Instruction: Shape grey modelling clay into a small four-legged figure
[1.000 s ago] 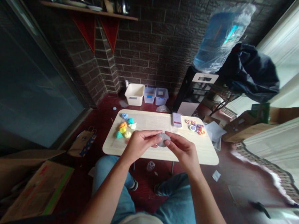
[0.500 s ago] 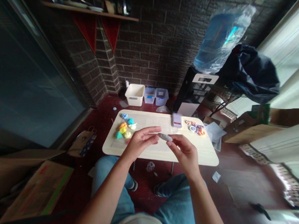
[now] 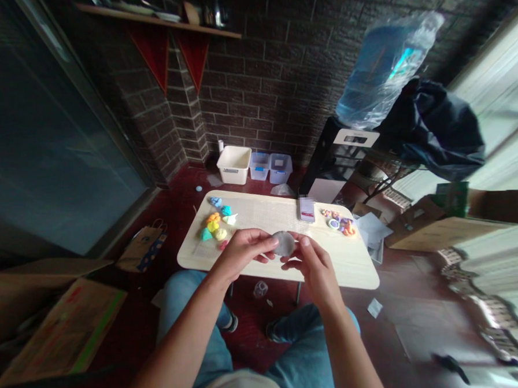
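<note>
Above the near half of the table, a flat grey disc of modelling clay (image 3: 284, 244) faces me between my hands. My left hand (image 3: 247, 250) pinches its left edge, the thumb lying over the front. Closed on the opposite edge is my right hand (image 3: 311, 262), its thumb and index finger at the rim and the other fingers curled below. Lumps of coloured clay (image 3: 213, 222) in blue, orange, yellow, green and white lie on the table's left part. A small red lump (image 3: 224, 244) sits close behind my left hand.
The pale table (image 3: 350, 270) carries a phone (image 3: 306, 209) at its back edge and shaped clay pieces (image 3: 339, 222) at the right. Storage bins (image 3: 234, 165) stand behind it. A water dispenser (image 3: 327, 167) is at back right, with cardboard boxes (image 3: 455, 218) beyond.
The grey clay, seen edge-on before, now shows its round face. My left fingers, stretched out earlier, have curled onto its edge, and my right hand has shifted slightly.
</note>
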`<state>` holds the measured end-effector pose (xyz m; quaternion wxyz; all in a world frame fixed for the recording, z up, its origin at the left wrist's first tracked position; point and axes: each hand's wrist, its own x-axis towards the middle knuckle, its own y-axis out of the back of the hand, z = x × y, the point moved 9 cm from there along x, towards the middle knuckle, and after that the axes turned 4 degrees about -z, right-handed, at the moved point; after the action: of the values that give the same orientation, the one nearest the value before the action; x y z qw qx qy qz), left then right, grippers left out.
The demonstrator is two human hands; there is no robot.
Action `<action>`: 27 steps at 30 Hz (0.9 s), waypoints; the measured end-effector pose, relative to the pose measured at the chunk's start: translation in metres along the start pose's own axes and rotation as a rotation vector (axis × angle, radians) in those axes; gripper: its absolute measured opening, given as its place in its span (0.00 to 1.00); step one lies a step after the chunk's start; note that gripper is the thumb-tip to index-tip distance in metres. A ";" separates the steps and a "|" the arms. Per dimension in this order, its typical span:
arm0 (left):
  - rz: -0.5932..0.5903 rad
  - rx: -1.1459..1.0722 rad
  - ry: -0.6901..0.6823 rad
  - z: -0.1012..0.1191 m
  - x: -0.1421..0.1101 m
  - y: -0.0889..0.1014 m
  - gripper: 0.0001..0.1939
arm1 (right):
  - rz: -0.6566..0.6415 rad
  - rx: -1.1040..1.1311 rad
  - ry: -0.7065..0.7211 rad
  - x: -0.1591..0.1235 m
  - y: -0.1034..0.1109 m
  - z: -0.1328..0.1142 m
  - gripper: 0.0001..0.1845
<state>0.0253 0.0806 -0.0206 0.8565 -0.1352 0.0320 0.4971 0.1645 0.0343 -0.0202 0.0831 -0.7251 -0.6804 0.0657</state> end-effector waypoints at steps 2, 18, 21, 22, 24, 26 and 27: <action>-0.010 0.024 0.002 -0.001 0.000 -0.001 0.16 | -0.037 0.054 -0.072 0.002 -0.008 0.006 0.17; 0.084 0.267 -0.146 0.019 0.007 -0.002 0.18 | -0.026 -0.033 -0.087 0.006 -0.014 0.003 0.18; 0.117 0.238 -0.164 0.020 0.010 0.002 0.17 | -0.059 0.026 -0.139 0.005 -0.017 0.009 0.18; 0.126 0.228 -0.171 0.020 0.011 0.003 0.17 | -0.063 0.046 -0.151 0.004 -0.018 0.011 0.17; 0.134 0.221 -0.184 0.021 0.011 0.004 0.17 | -0.060 0.076 -0.154 0.004 -0.018 0.013 0.16; 0.131 0.231 -0.194 0.022 0.011 0.003 0.16 | -0.051 0.094 -0.142 0.005 -0.017 0.013 0.15; 0.130 0.236 -0.201 0.023 0.011 0.002 0.17 | -0.047 0.098 -0.136 0.006 -0.016 0.013 0.15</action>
<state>0.0272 0.0974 -0.0011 0.8315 0.0191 0.0132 0.5551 0.1464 0.0416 -0.0289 0.0734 -0.6979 -0.6973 0.1461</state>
